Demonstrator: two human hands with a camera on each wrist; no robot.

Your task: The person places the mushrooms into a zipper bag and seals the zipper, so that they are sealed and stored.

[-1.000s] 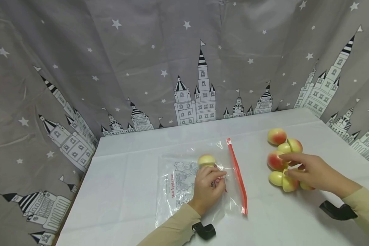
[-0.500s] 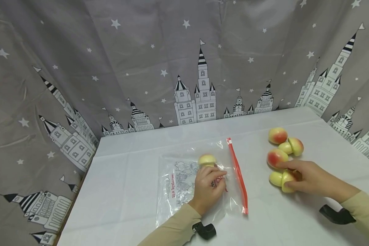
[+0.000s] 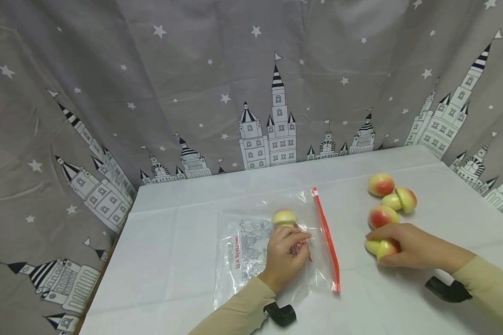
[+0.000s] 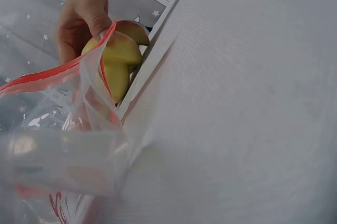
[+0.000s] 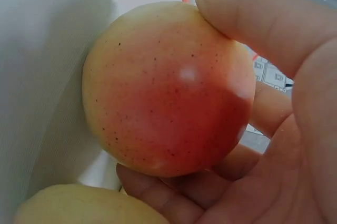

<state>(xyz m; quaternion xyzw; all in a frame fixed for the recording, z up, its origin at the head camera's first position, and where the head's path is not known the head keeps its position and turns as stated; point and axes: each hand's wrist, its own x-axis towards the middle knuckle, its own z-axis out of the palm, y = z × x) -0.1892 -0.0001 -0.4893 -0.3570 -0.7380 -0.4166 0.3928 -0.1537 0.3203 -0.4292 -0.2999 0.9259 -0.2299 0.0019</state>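
While the big grey curtain with white stars and castles (image 3: 251, 93) hangs behind it, the white table (image 3: 184, 279) holds everything else. On the table lies a clear plastic zip bag with a red strip along its mouth (image 3: 251, 251), and one yellow peach (image 3: 283, 217) sits inside it near the far edge. The left hand (image 3: 286, 256) rests on the bag with its fingers curled, pinching the plastic near the red strip; the left wrist view shows the mouth lifted a little. To the right, well apart from the bag, is a small bunch of yellow and red toy peaches (image 3: 387, 202). The right hand (image 3: 411, 251) has its fingers and thumb wrapped around one round red and yellow peach (image 3: 386, 248), with another yellow one touching it just below. In the right wrist view that peach (image 5: 168, 89) sits snug against the palm, with the thumb over its top. I think the peach is smooth and round, so it could slip out of a loose hold and roll along the table. The bag mouth looks floppy too, and if it falls flat, the peach may bump the red strip and stay outside.
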